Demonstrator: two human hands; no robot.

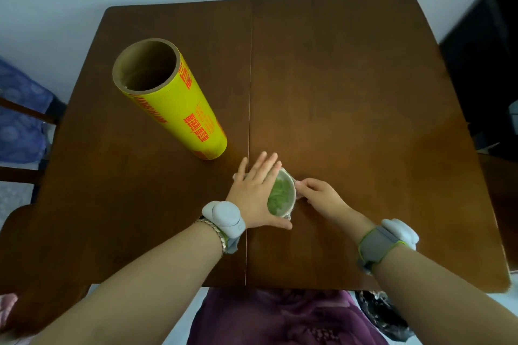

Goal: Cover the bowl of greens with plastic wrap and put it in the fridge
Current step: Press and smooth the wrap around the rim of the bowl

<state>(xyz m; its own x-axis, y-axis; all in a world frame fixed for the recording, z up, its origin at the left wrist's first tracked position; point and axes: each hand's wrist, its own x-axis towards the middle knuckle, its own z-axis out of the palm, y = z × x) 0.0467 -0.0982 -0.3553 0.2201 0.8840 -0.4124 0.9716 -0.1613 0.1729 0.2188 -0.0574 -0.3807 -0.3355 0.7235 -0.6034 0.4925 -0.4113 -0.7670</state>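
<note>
The bowl of greens (281, 195) is sitting near the front middle of the brown tabletop (350, 92). The left hand (259, 193) is lying flat, grip released, across its left rim. The right hand (319, 195) is pinching plastic wrap (297, 191) against its right side. The yellow roll (171, 101) is standing well apart, back left.
</note>
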